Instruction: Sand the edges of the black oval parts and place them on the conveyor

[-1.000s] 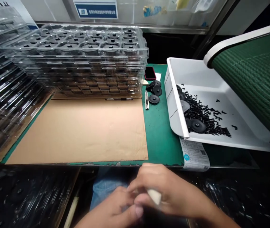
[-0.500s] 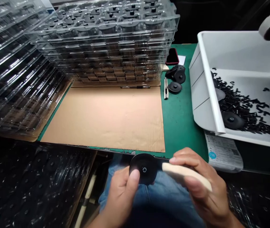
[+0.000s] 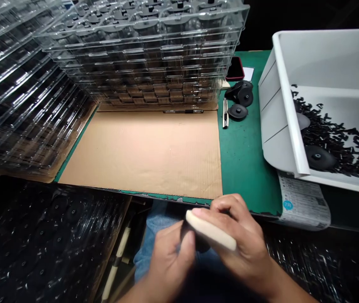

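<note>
Over the lap, my left hand (image 3: pixel 171 252) grips a round black disc (image 3: pixel 202 244) by its left side, thumb on top. My right hand (image 3: pixel 245 235) holds a pale, flat, cream-coloured pad (image 3: pixel 211 229), which lies over the disc and hides most of it. Both hands are close together just below the table's front edge, the right one slightly blurred. A brown cardboard sheet (image 3: pixel 144 153) lies on the green table (image 3: pixel 245 168) beyond them.
Stacked clear plastic trays (image 3: pixel 135 63) stand behind and left of the cardboard. A white bin (image 3: pixel 293 126) with small black parts is at right. Between them lie a cutter (image 3: pixel 225 113), black discs (image 3: pixel 238 111) and a phone (image 3: pixel 235 68). A pen (image 3: pixel 182 111) lies by the trays.
My right hand has moved left, bringing the pad from beside the disc to over it. The disc's face, visible before, is now mostly covered. The view has shifted slightly.
</note>
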Demonstrator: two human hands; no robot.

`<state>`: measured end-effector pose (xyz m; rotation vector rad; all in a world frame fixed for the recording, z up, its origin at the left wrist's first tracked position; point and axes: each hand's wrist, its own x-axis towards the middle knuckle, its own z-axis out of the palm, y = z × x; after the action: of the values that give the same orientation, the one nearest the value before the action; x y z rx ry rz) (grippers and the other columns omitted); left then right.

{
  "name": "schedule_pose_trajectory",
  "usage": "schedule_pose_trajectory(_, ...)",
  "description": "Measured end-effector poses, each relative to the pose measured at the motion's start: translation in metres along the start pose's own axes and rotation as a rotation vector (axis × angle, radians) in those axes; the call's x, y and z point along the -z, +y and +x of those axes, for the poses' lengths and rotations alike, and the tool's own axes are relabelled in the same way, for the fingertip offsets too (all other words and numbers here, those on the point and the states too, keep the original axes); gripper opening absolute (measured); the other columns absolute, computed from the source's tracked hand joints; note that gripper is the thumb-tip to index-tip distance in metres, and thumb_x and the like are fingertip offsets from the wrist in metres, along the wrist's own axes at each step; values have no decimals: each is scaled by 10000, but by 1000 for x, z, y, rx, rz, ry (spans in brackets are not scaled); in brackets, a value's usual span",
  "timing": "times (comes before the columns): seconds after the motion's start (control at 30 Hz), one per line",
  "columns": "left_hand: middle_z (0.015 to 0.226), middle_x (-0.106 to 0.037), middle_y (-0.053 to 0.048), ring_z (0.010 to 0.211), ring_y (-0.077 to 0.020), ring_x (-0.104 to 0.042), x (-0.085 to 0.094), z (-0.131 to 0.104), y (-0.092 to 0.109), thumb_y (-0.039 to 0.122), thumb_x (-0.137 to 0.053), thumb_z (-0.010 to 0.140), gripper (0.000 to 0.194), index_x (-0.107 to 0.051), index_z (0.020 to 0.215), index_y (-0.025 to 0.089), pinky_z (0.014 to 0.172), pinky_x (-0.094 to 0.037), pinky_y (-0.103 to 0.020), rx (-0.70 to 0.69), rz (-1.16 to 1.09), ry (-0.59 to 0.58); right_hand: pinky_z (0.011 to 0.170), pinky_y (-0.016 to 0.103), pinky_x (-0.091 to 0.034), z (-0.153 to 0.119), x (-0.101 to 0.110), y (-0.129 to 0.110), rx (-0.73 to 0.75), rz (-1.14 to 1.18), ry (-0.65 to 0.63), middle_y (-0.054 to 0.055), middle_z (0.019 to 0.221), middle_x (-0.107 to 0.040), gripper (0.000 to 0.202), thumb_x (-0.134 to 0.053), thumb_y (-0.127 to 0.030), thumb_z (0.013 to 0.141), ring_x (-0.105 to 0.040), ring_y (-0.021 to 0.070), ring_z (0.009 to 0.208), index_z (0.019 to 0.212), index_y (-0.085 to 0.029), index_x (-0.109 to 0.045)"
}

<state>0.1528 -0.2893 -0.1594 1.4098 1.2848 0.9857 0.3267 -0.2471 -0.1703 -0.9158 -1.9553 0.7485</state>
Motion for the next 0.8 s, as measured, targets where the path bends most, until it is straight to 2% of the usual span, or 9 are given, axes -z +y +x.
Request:
schedule_pose_trajectory(0.1, 677, -550, -5, 632, -125, -498, 4, 0, -2, 212, -397, 967, 315, -556, 698, 176, 623, -400, -226, 66, 54, 77, 725, 317, -449, -3, 3, 4, -66, -83, 25, 51, 945, -503, 475, -645, -46, 834, -475, 175, 883, 1273, -220, -597)
schedule_pose_trajectory(0.3, 723, -597, -5, 648, -115, -505, -2, 2, -5, 205, -408, 968, 282, -581, 748, 171, 629, -383, -224, 18, -1, -48, 718, 320, -451, 0, -1, 4, -4, -53, 27, 42, 913, -497, 495, -630, -44, 840, -474, 175, 856, 1296, -229, -575)
schedule_pose_trajectory(0.5, 692, -564, -10, 642, -128, -486, -1, 1, -6, 241, -398, 975, 334, -571, 698, 171, 627, -386, -239, 117, 47, 59, 723, 337, -455, -2, 0, 9, -69, -104, 6, 52, 929, -518, 486, -653, -73, 840, -482, 186, 865, 1288, -251, -586)
schedule_pose_trajectory(0.63, 703, -598, -15, 637, -130, -499, -5, 2, -8, 258, -407, 974, 334, -600, 716, 169, 623, -387, -242, 80, -8, -34, 706, 328, -462, 0, -4, 7, -37, -77, 8, 42, 895, -512, 506, -636, -81, 852, -484, 183, 850, 1313, -277, -566)
schedule_pose_trajectory(0.7, 713, -612, -21, 662, -138, -521, -6, 2, -8, 277, -393, 982, 361, -629, 733, 166, 651, -401, -245, 115, -28, -34, 702, 323, -458, 3, -3, 6, -24, -80, -7, 38, 885, -514, 498, -630, -76, 852, -481, 178, 841, 1302, -283, -575)
schedule_pose_trajectory(0.8, 757, -640, -38, 716, -159, -558, -4, 1, -11, 356, -377, 992, 407, -668, 786, 158, 677, -419, -253, 238, -84, 46, 715, 326, -457, 2, 3, 7, -29, -97, 12, 42, 895, -530, 453, -661, -77, 836, -489, 174, 846, 1256, -238, -609)
